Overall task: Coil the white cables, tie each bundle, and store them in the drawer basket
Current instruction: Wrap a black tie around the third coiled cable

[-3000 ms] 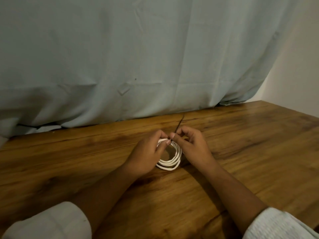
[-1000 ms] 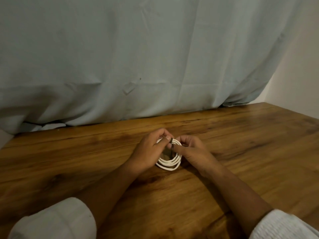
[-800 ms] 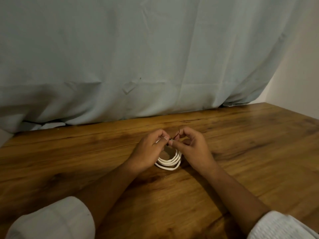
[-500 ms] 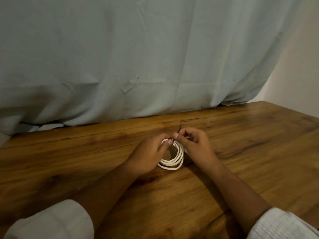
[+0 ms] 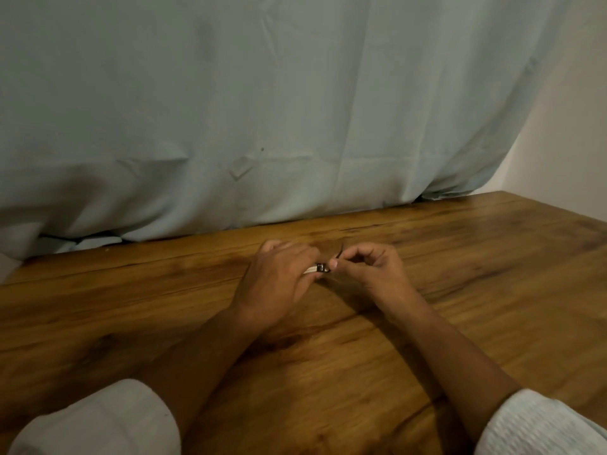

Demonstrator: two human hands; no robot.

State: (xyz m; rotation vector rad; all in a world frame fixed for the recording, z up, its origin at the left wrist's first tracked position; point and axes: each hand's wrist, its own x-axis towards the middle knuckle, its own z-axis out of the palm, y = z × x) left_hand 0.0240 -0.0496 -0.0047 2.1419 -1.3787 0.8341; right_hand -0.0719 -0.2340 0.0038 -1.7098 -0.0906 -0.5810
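Head view, looking down at a wooden bench with a pale blue-grey curtain hanging behind it. Two forearms in rolled white sleeves reach to the middle of the bench, where the hands meet.

The left hand lies knuckles up. Its fingers curl down over the coiled white cable and grip it against the bench. Only a short stretch of white strands shows at the fingertips; the rest is hidden under the palm.

A thin dark tie wraps those strands, and its free end curves up between the hands. The right hand pinches the tie between thumb and forefinger, its other fingers loosely curled and holding nothing. No drawer basket is in view.

The step in hand appears to be fastening the tie round the bundle. To do it well, the left hand should probably press the loops together so none springs free. The right hand should draw the tie snug and twist it close to the cable, but not so tight that the cable kinks.
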